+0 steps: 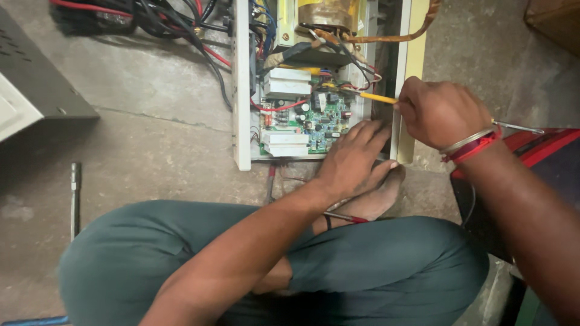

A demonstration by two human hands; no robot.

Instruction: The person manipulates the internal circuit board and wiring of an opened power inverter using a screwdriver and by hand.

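The fingers of the right hand [440, 111] are clenched around the handle of a slim yellow-shafted tool [376, 97], whose shaft sticks out leftward from the fist and reaches over the right part of the green printed circuit board [326, 124]; the handle itself is hidden inside the fist, and the tip is too small to make out among the components. The fingers of the left hand [350, 160] lie released and stretched flat, their tips resting on the near right corner of that board, just below the yellow shaft and close beside the right fist. The board sits in an open white metal chassis [241, 90] lying on the grey concrete floor [151, 139], with white finned heat sinks [285, 82] to the left of the board and a transformer wound with brownish tape [326, 13] at the far end. The right wrist wears red and silver bangles [472, 145]. Nearer, under the left wrist, a bare foot [377, 196] rests on the floor, with a thin red-handled tool [344, 217] lying across it, above grey-green trouser legs [374, 265]. Far left lie tangled black and red cables [151, 18], a grey metal cover [36, 90], and nearer, a steel rod [74, 199].
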